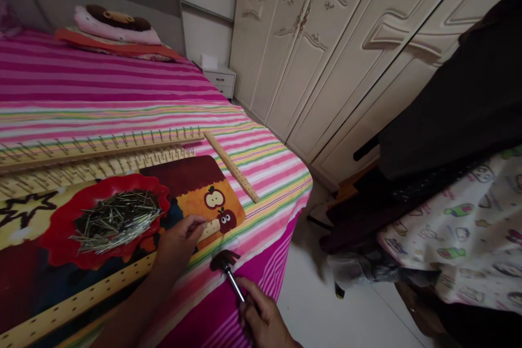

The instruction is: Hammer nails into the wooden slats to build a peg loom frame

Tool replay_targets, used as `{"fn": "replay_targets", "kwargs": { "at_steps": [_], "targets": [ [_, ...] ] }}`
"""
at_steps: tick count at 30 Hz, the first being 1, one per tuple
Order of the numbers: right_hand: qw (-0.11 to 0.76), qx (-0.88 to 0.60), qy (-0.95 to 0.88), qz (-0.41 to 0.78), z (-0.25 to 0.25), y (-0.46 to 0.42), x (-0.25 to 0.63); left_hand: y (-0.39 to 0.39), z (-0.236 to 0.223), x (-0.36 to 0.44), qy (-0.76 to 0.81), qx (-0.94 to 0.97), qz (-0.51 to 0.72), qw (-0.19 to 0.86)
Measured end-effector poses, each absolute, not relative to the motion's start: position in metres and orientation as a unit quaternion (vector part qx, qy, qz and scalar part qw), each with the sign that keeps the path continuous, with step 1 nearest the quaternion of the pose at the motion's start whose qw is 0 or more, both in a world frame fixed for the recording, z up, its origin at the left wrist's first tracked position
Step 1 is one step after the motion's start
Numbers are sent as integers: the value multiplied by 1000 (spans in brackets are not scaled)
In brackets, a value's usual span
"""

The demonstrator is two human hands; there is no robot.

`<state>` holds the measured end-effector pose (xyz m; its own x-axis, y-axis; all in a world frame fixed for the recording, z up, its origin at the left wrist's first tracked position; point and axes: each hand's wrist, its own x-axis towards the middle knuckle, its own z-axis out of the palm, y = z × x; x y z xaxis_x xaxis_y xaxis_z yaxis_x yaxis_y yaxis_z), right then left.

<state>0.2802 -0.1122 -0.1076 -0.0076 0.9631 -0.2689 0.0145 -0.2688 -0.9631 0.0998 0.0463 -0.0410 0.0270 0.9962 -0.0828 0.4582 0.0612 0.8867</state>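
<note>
My left hand (181, 239) is closed in a pinch at the right end of a drilled wooden strip (87, 293), on what looks like a nail, barely visible at the fingertips. The forearm covers part of that strip. With its fingers wrapped round the metal handle, my right hand (263, 312) holds a hammer (233, 278). The dark hammer head is just to the right of the strip's end, above the bed's edge. A red scalloped bowl (61, 236) full of loose nails (120, 217) sits left of my left hand, on a patterned mat (187, 176).
Wooden strips (101, 149) with rows of upright nails lie behind the bowl. Another drilled strip (232, 166) lies at the right on the striped bedsheet (277, 147). Folded bedding (118, 35), a wardrobe (302, 38) and hanging clothes (460, 109) surround the bed.
</note>
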Motion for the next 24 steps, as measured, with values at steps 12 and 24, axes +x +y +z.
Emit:
{"fn": "replay_targets", "kwargs": {
  "at_steps": [12,24],
  "targets": [
    [458,-573,-462,499,-36,-70,270,45,-46,102,565,685,341,309],
    [359,-561,-615,423,6,-50,272,43,-53,101,561,697,348,281]
  ]
}}
